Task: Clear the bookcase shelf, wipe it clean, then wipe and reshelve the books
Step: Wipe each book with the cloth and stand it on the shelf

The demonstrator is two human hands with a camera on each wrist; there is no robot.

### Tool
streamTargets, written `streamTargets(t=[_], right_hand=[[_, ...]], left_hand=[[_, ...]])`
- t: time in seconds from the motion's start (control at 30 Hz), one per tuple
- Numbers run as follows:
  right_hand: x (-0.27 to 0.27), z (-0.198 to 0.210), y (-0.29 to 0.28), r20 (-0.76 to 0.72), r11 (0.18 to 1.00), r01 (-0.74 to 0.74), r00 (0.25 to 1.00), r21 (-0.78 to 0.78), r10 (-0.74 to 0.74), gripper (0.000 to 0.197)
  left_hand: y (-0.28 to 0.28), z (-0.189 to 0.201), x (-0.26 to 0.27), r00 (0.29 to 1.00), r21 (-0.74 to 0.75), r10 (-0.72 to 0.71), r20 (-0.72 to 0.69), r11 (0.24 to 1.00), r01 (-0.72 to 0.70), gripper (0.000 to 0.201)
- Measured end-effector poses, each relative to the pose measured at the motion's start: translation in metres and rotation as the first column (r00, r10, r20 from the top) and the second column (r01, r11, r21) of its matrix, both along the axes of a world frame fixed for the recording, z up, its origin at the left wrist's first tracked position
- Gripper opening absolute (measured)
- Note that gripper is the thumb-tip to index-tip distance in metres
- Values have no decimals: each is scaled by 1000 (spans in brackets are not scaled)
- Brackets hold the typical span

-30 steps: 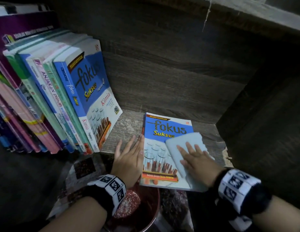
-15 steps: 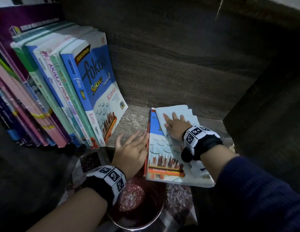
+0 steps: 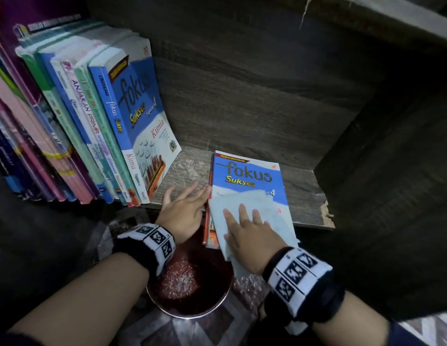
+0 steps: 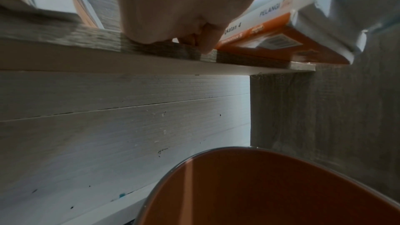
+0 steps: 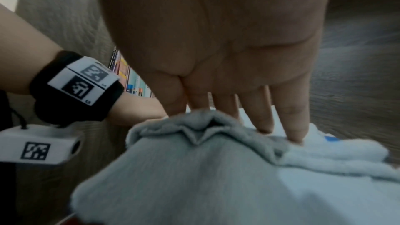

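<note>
A blue "Fokus Sukses" book (image 3: pixel 244 176) lies flat on the wooden shelf (image 3: pixel 302 193), its near end jutting past the shelf's front edge. My right hand (image 3: pixel 244 221) presses a pale grey cloth (image 3: pixel 274 211) flat on its cover, fingers straight; in the right wrist view the cloth (image 5: pixel 216 168) bunches under the fingertips (image 5: pixel 294 136). My left hand (image 3: pixel 185 206) rests flat on the shelf against the book's spine side. In the left wrist view the hand (image 4: pixel 173 11) sits on the shelf edge beside the book's spine (image 4: pixel 259 16).
A leaning row of books (image 3: pixel 75 126) fills the shelf's left part, a matching "Fokus Sukses Kimia" book (image 3: pixel 142 116) outermost. A red bowl (image 3: pixel 190 288) sits below the shelf edge under my wrists. The bookcase's side wall (image 3: pixel 392 171) stands close on the right.
My right hand slid the cloth to the far end of the cover, then back toward the near end, uncovering the title. The left hand stayed beside the book.
</note>
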State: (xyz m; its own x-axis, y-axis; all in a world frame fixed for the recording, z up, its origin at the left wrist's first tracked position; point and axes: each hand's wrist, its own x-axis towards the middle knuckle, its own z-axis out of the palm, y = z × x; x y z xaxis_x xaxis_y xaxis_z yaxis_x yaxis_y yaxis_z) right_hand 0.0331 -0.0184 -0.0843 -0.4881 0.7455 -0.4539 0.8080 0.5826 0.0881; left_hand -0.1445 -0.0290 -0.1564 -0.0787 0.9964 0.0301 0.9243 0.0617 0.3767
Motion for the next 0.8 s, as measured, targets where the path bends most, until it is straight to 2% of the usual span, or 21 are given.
streamTargets(t=[0.13,0.3,0.4,0.5,0.67,0.73,0.8], right_hand=[[36,5,8,49,999,-18,999,-44,21,57],[61,5,69,28,989,142,990,-41,-141,62],[68,-3,106,-135,964,262,955,-36,-264,61],[75,-2,128,-386,936,351,864,0,-324,57],[85,2,152,-544,860,502,749,93,-378,45],[89,4,160,-472,840,524,782,143,-407,48],[92,4,165,-328,827,537,821,167,-467,50]], left_hand=[[0,-3,-4,999,0,-26,19,1000,26,70],[-1,-6,-5,999,22,-33,41,999,32,69],[-1,-7,-5,996,28,-28,80,999,26,68],[0,-7,-5,996,18,-21,88,1000,20,67],[2,-8,-6,996,8,-13,85,1000,12,67],[2,-9,-6,996,12,-9,87,1000,8,68],[2,-10,-5,996,13,-6,93,1000,5,67]])
